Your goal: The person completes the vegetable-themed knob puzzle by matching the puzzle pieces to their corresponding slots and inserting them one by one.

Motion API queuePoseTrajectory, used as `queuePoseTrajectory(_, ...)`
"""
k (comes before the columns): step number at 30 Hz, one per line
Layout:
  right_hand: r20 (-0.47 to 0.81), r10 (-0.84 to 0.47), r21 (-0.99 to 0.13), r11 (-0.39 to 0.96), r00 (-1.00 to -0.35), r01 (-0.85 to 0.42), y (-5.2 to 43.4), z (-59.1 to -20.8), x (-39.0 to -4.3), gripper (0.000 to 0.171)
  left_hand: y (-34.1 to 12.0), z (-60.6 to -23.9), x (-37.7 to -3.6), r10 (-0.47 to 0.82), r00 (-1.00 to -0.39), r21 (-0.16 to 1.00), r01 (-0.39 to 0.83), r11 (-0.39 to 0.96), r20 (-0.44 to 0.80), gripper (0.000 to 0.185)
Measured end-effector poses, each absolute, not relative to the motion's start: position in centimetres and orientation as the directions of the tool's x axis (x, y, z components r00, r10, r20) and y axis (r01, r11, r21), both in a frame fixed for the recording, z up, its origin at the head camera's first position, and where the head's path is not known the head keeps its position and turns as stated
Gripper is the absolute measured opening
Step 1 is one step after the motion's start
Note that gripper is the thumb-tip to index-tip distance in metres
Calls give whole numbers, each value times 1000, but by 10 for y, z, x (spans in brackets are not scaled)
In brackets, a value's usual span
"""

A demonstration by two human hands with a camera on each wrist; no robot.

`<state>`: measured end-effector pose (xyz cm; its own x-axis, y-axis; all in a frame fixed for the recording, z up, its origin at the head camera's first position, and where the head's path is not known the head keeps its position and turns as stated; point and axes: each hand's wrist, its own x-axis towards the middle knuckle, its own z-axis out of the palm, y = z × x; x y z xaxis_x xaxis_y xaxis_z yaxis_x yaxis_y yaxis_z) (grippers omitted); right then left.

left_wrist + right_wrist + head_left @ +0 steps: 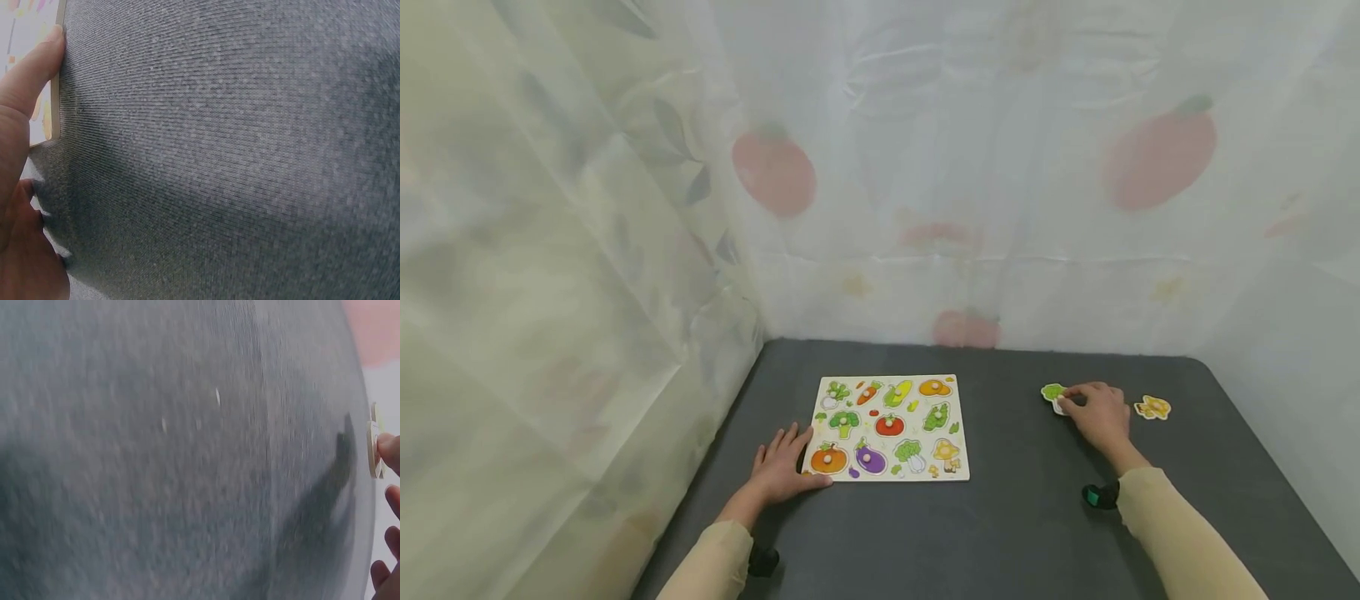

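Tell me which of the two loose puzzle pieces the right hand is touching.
The green-topped piece, at the fingertips of the right hand. The yellow piece lies untouched on the table, on the hand's other side, farther from the puzzle board.

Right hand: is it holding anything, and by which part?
The right hand has its fingertips on the near edge of the green piece, which lies on the table; whether it truly grips cannot be told.

A dark grey, felt-like surface [1022,533] fills the corner, hemmed in on the left and at the back by pale, translucent curtains [925,167]. Faded red tomato shapes [773,173] and grey leaves are printed on them. Soft, even light comes through the fabric.
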<state>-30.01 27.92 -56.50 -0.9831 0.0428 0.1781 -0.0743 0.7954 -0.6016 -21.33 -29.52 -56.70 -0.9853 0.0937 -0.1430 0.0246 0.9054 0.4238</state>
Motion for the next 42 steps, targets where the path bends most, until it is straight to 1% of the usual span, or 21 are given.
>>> queuePoseTrajectory(7,199,0,-615,779,-980,-125,257,-562,-302,28,-298,-577,-217,87,-988,429,23,903,-129,121)
queuePoseTrajectory(15,223,-67,-605,773,-973,-192,228,-558,-299,26,-296,-575,-217,81,-988,433,17,901,-131,121)
queuePoseTrajectory(25,274,-134,-588,760,-952,-276,189,-563,-291,16,-297,-576,-217,81,-988,428,17,903,-132,120)
queuePoseTrajectory(32,257,-195,-615,723,-947,-316,161,-564,-279,11,-298,-577,-217,85,-988,437,21,899,-127,121)
queuePoseTrajectory(42,256,-255,-607,709,-933,-360,128,-568,-265,7,-299,-579,-217,88,-989,443,26,896,-119,123)
